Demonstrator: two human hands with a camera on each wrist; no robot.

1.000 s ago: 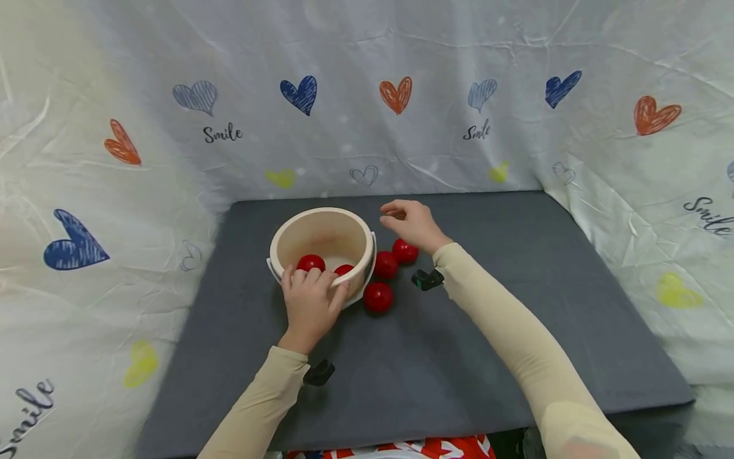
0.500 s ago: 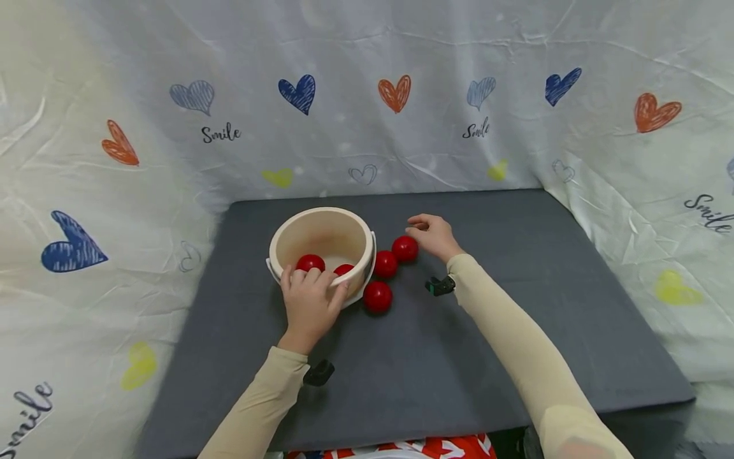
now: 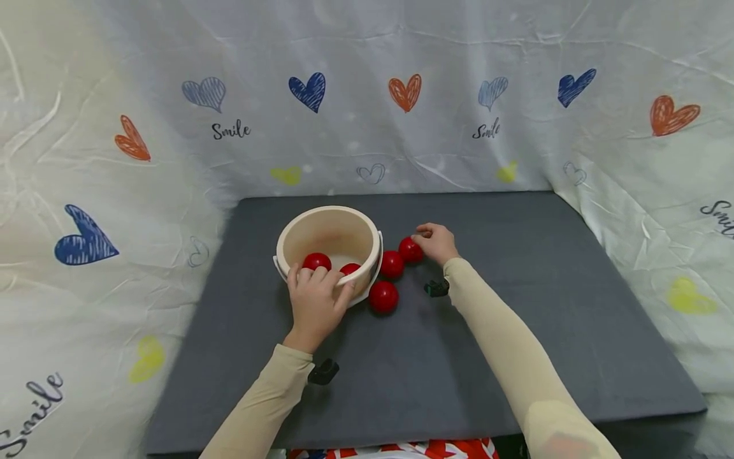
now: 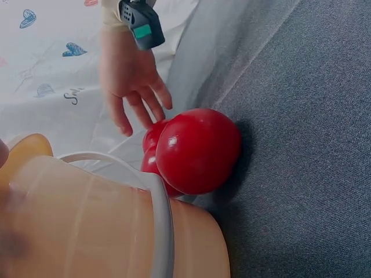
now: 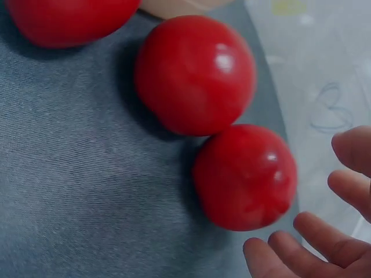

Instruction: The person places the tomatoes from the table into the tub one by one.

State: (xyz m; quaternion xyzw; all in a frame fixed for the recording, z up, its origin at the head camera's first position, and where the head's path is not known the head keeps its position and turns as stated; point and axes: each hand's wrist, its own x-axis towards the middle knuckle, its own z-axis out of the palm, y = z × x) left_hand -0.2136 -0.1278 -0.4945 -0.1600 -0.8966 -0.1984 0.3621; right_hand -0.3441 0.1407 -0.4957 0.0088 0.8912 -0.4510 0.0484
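A cream bucket (image 3: 331,233) with a pale handle stands tilted toward the person on the table. My left hand (image 3: 314,306) grips its near rim, fingers hooked over the edge and thumb outside. Inside lie two glossy red balls, one at the left (image 3: 316,261) and one partly hidden by the rim (image 3: 350,269). Outside, right of the bucket, are a near red ball (image 3: 383,297), a middle one (image 3: 392,264) and a far one (image 3: 410,249), slightly lobed like tomatoes. My right hand (image 3: 438,243) is beside the far ball; in the right wrist view its spread fingers (image 5: 316,231) hold nothing.
A dark grey cloth covers the table (image 3: 516,319). Behind and at both sides hangs a pale curtain (image 3: 367,51) printed with hearts and the word "Smile". Each wrist carries a black device, such as the one on the right wrist (image 3: 437,289).
My right hand has moved right from beside the bucket's opening, then down to the far red ball. The left hand keeps its grip on the rim. The head view has shifted slightly.
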